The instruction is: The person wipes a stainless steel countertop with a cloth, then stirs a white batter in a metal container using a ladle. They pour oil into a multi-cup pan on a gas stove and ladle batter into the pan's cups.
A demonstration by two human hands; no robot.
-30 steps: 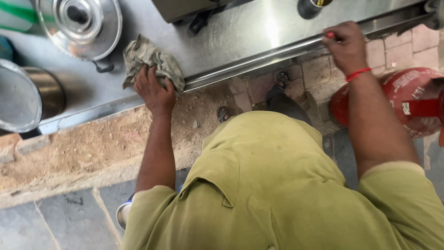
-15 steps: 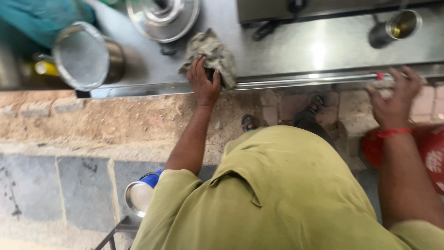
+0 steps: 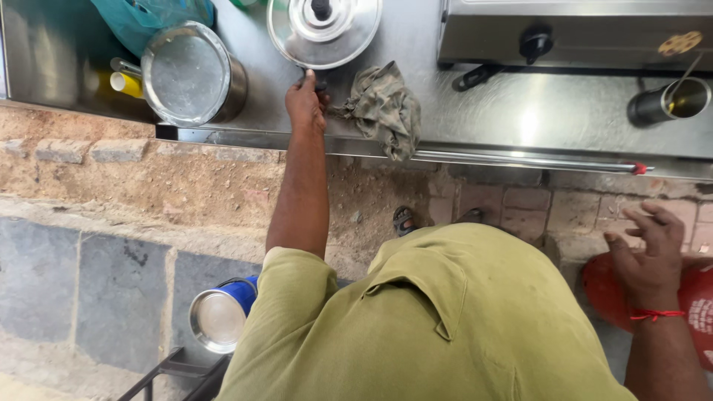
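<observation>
1. A long steel counter [image 3: 520,119] is stretched across the top of the view, with a gas stove [image 3: 579,30] set on it at the right.
2. A lidded steel pot [image 3: 324,30] is parked near the counter's front edge; a tilted steel pot [image 3: 189,74] is seen further left.
3. A crumpled grey-green rag [image 3: 382,108] is draped over the counter edge, let go, just beside the left hand [image 3: 306,104].
4. That left hand is pressed against the lidded pot's handle, probably gripped, though the fingers are hidden.
5. The right hand [image 3: 646,249] is held loose and open above a red gas cylinder [image 3: 691,297], nothing grasped.
</observation>
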